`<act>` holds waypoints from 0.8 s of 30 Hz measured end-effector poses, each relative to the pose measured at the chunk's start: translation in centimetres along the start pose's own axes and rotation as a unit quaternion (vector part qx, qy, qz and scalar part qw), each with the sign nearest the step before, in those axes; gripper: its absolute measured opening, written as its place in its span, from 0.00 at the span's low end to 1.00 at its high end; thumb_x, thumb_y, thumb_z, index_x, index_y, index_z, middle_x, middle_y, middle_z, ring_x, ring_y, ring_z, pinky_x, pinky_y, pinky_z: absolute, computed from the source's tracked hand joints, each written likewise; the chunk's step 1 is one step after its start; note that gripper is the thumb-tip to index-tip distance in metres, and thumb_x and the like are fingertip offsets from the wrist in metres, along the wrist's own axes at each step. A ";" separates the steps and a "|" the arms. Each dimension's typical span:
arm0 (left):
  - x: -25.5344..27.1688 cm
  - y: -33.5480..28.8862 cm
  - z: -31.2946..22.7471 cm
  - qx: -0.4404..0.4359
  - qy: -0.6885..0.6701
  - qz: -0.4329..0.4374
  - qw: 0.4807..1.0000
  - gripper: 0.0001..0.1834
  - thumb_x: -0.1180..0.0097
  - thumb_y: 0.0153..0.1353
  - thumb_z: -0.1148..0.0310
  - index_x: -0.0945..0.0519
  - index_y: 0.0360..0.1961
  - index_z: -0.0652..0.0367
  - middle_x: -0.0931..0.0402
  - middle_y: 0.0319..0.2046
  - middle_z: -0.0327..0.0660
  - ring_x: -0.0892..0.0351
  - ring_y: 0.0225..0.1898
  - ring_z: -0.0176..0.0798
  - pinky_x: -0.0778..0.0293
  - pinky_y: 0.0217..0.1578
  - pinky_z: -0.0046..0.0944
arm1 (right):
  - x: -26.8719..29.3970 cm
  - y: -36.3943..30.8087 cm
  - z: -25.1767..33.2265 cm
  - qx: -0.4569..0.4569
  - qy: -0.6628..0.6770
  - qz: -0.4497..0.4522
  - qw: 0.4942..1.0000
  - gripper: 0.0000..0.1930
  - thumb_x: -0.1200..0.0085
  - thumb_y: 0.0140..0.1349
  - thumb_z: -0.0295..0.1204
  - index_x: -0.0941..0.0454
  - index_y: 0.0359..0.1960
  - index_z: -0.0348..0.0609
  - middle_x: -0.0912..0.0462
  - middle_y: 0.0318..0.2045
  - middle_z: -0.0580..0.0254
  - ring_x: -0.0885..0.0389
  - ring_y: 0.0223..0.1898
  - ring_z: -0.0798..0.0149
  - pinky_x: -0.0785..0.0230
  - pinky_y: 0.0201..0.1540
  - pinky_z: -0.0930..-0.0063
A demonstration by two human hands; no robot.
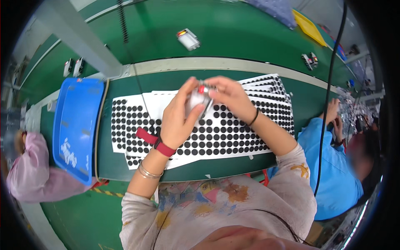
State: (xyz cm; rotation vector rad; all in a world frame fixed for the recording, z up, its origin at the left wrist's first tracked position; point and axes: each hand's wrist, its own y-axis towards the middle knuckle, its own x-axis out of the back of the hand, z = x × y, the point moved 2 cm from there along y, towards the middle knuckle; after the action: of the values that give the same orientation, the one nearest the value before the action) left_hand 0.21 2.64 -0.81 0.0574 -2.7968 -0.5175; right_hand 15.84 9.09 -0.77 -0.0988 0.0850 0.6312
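Note:
Both hands are raised over the middle of the bench, around a small white boxy piece point(197, 100) with a red part at its far end. Motion blur hides its finer detail. My left hand point(179, 114) wraps its left side, the thumb across the near face. The fingers of my right hand point(228, 95) are closed on the far right side, by the red part. Under my hands lie overlapping white sheets of round black stickers point(200, 143). A dark red strap point(164, 146) circles my left wrist.
Left on the bench stands a blue tray point(79, 129). Beyond the bench edge, a green belt point(154, 33) carries a white boxy piece point(188, 40) with red and yellow parts. A coiled black cord point(123, 25) hangs down. Co-workers sit left point(37, 171) and right point(333, 175).

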 end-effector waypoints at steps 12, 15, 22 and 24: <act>-1.9 -1.4 -1.4 -0.134 0.329 0.238 0.904 0.28 0.46 0.51 0.57 0.33 0.56 0.48 0.42 0.59 0.40 0.46 0.61 0.47 0.50 0.60 0.52 | 23.1 12.9 -1.6 0.112 -0.116 -0.295 0.942 0.24 0.44 0.54 0.37 0.31 0.48 0.31 0.24 0.41 0.54 0.24 0.42 0.63 0.25 0.37 0.72; -1.8 -1.3 -1.3 -0.128 0.329 0.238 0.905 0.27 0.46 0.52 0.59 0.32 0.55 0.49 0.41 0.59 0.39 0.45 0.61 0.46 0.50 0.60 0.51 | 29.7 10.0 1.5 0.138 -0.601 -0.371 0.694 0.24 0.49 0.52 0.49 0.23 0.41 0.41 0.23 0.41 0.47 0.26 0.46 0.51 0.34 0.48 0.64; -2.3 -1.0 -1.4 -0.153 0.304 0.189 0.921 0.21 0.44 0.49 0.65 0.26 0.47 0.54 0.31 0.50 0.35 0.34 0.49 0.41 0.39 0.51 0.42 | 44.6 -3.6 1.3 -0.283 -0.737 -0.420 0.448 0.24 0.62 0.61 0.33 0.43 0.60 0.68 0.43 0.61 0.58 0.43 0.61 0.50 0.44 0.58 0.57; -2.5 -0.8 -1.7 -0.145 0.309 0.174 0.923 0.20 0.44 0.48 0.68 0.27 0.46 0.55 0.30 0.47 0.35 0.32 0.44 0.40 0.37 0.45 0.39 | 45.3 -4.1 1.4 -0.325 -0.738 -0.374 0.457 0.18 0.66 0.62 0.31 0.35 0.54 0.61 0.33 0.54 0.54 0.31 0.53 0.51 0.36 0.52 0.58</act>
State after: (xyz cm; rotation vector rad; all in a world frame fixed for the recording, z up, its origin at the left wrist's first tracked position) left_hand 3.07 1.55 -0.31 -0.2863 -2.0313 -0.6742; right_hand 54.75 32.38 -4.07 -0.2760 -1.8827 -0.3835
